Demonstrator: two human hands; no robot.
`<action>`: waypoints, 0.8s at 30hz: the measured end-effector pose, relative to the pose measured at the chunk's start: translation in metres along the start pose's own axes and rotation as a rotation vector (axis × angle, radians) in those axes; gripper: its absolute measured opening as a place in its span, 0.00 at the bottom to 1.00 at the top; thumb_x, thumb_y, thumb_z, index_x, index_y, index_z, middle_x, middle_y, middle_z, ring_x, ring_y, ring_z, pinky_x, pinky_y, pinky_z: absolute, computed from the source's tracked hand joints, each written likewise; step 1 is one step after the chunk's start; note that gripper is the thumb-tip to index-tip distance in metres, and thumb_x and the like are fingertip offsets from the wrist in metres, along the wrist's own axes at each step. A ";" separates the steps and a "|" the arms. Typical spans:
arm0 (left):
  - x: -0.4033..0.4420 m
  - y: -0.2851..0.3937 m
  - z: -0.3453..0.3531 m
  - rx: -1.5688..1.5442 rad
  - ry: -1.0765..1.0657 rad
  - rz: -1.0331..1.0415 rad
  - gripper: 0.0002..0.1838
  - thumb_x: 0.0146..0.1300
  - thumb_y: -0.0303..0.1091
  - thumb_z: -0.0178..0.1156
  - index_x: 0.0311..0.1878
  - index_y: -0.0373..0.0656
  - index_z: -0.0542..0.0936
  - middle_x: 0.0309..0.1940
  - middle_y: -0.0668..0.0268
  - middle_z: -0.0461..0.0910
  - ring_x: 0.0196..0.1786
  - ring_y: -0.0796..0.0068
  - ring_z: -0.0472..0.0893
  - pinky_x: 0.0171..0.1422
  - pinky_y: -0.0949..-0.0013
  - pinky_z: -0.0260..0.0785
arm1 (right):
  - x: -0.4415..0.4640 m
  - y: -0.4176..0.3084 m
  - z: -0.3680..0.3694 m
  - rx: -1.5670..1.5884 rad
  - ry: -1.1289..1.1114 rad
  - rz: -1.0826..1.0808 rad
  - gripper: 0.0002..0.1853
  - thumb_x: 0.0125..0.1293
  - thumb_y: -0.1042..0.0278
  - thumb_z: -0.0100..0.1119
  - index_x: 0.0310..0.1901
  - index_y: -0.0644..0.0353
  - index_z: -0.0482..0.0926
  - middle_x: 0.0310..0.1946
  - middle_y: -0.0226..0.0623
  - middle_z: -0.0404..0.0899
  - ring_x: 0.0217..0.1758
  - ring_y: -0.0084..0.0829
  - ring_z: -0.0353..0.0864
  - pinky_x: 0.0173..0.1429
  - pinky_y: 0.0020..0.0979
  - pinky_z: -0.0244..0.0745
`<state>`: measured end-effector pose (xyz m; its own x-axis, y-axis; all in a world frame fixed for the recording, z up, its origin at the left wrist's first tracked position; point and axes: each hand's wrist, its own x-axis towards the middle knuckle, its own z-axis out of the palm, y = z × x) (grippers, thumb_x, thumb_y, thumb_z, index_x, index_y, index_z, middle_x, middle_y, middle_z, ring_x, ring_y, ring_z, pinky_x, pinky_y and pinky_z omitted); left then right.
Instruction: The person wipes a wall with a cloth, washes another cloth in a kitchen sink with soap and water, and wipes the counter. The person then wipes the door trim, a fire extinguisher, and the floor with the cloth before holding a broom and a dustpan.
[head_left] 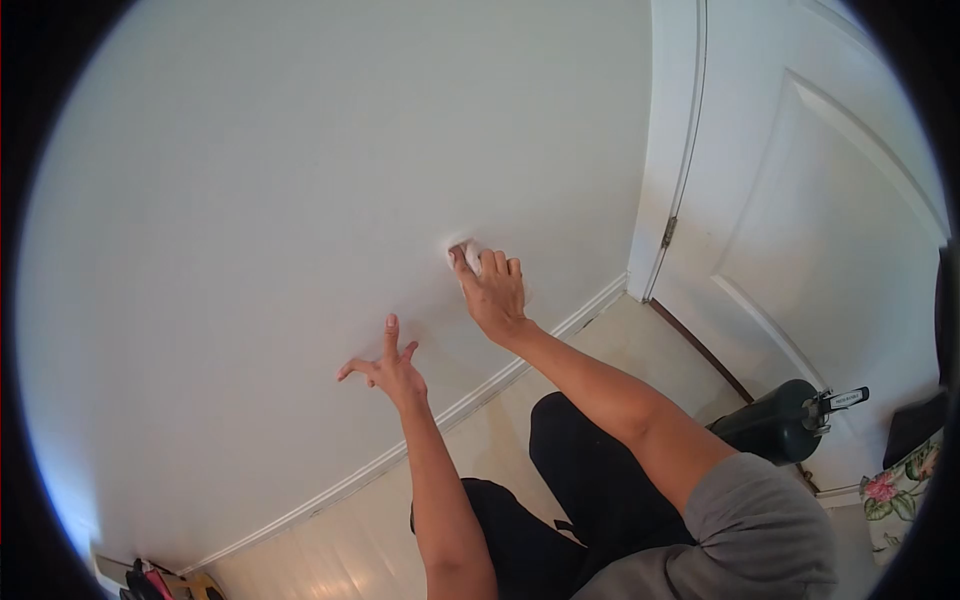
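My right hand (493, 290) grips a white cloth (472, 254) and presses it against the pale wall (300, 180). Only the edges of the cloth show past my thumb and fingers, so whether it is fabric or paper I cannot tell. Lower and to the left, my left hand (392, 370) is close to the same wall with its fingers spread. It holds nothing, and a fingertip or two may be touching the surface.
A white baseboard (450, 415) runs along the foot of the wall above a light floor (320, 560). To the right are a white panelled door (830, 200), a dark green cylinder with a valve (770, 425) and a floral fabric (905, 495). Several small items (150, 582) lie at lower left.
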<state>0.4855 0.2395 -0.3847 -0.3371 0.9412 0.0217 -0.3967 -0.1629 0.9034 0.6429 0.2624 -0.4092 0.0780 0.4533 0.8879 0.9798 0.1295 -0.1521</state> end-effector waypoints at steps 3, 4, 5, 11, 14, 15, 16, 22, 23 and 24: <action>0.001 -0.004 -0.003 0.004 0.027 -0.010 0.71 0.50 0.32 0.71 0.61 0.56 0.08 0.64 0.43 0.43 0.58 0.58 0.71 0.56 0.50 0.72 | 0.039 -0.005 -0.008 0.003 0.073 0.128 0.28 0.58 0.73 0.55 0.63 0.49 0.65 0.30 0.38 0.69 0.36 0.37 0.66 0.40 0.38 0.55; 0.002 -0.004 -0.004 -0.013 0.019 -0.013 0.69 0.51 0.30 0.70 0.62 0.52 0.10 0.61 0.48 0.61 0.63 0.60 0.67 0.54 0.49 0.73 | 0.038 -0.009 -0.005 0.006 0.064 0.130 0.28 0.58 0.73 0.55 0.63 0.49 0.65 0.30 0.38 0.69 0.36 0.37 0.66 0.40 0.38 0.55; 0.001 -0.004 -0.006 -0.007 0.026 -0.015 0.69 0.51 0.30 0.70 0.62 0.52 0.10 0.61 0.48 0.61 0.63 0.60 0.67 0.54 0.49 0.73 | 0.038 -0.014 -0.007 -0.015 0.086 0.105 0.24 0.58 0.73 0.55 0.58 0.52 0.69 0.30 0.37 0.68 0.36 0.36 0.66 0.40 0.37 0.54; 0.001 -0.006 -0.010 -0.052 -0.056 0.024 0.67 0.52 0.27 0.67 0.61 0.52 0.10 0.55 0.51 0.67 0.62 0.61 0.68 0.54 0.49 0.73 | 0.035 -0.023 -0.006 0.059 0.104 -0.142 0.21 0.55 0.74 0.55 0.54 0.56 0.72 0.31 0.36 0.67 0.36 0.35 0.65 0.39 0.38 0.53; -0.001 -0.005 -0.011 -0.048 -0.035 0.005 0.67 0.53 0.28 0.66 0.61 0.53 0.09 0.56 0.51 0.66 0.62 0.62 0.67 0.54 0.49 0.73 | 0.069 -0.033 -0.021 0.057 0.096 -0.149 0.24 0.53 0.76 0.54 0.55 0.55 0.72 0.31 0.35 0.67 0.36 0.34 0.65 0.39 0.38 0.52; 0.000 -0.006 -0.010 -0.045 -0.039 0.015 0.66 0.54 0.29 0.66 0.61 0.54 0.09 0.56 0.51 0.66 0.62 0.62 0.67 0.54 0.49 0.73 | 0.075 -0.036 -0.019 0.036 0.083 -0.133 0.25 0.53 0.77 0.53 0.55 0.55 0.72 0.32 0.34 0.67 0.36 0.34 0.64 0.39 0.38 0.52; 0.000 -0.006 -0.010 -0.045 -0.041 0.026 0.66 0.55 0.29 0.65 0.61 0.54 0.09 0.56 0.52 0.66 0.62 0.63 0.67 0.53 0.49 0.74 | 0.074 -0.037 -0.019 0.042 0.082 -0.135 0.25 0.53 0.77 0.53 0.55 0.55 0.72 0.32 0.34 0.67 0.36 0.34 0.64 0.39 0.38 0.52; 0.001 -0.005 -0.012 -0.085 -0.063 -0.003 0.68 0.54 0.30 0.67 0.61 0.60 0.08 0.66 0.42 0.24 0.57 0.61 0.72 0.58 0.52 0.71 | 0.062 -0.032 -0.022 0.094 0.095 -0.235 0.26 0.52 0.78 0.53 0.56 0.55 0.72 0.31 0.34 0.66 0.35 0.34 0.63 0.39 0.38 0.51; 0.001 -0.005 -0.013 -0.089 -0.066 0.004 0.68 0.54 0.30 0.67 0.61 0.60 0.08 0.66 0.42 0.24 0.57 0.61 0.72 0.58 0.52 0.71 | 0.081 -0.036 -0.028 0.078 0.130 -0.173 0.26 0.53 0.77 0.53 0.57 0.55 0.72 0.31 0.33 0.66 0.35 0.34 0.63 0.39 0.38 0.51; 0.001 -0.005 -0.015 -0.117 -0.090 0.000 0.68 0.54 0.30 0.67 0.61 0.60 0.08 0.66 0.43 0.24 0.57 0.61 0.72 0.58 0.52 0.72 | 0.094 -0.039 -0.030 0.063 0.165 -0.110 0.26 0.53 0.77 0.53 0.57 0.55 0.71 0.31 0.33 0.66 0.35 0.34 0.63 0.39 0.38 0.51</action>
<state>0.4741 0.2372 -0.3955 -0.2615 0.9630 0.0645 -0.4953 -0.1912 0.8474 0.6180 0.2734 -0.3062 0.0052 0.2838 0.9589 0.9710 0.2277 -0.0726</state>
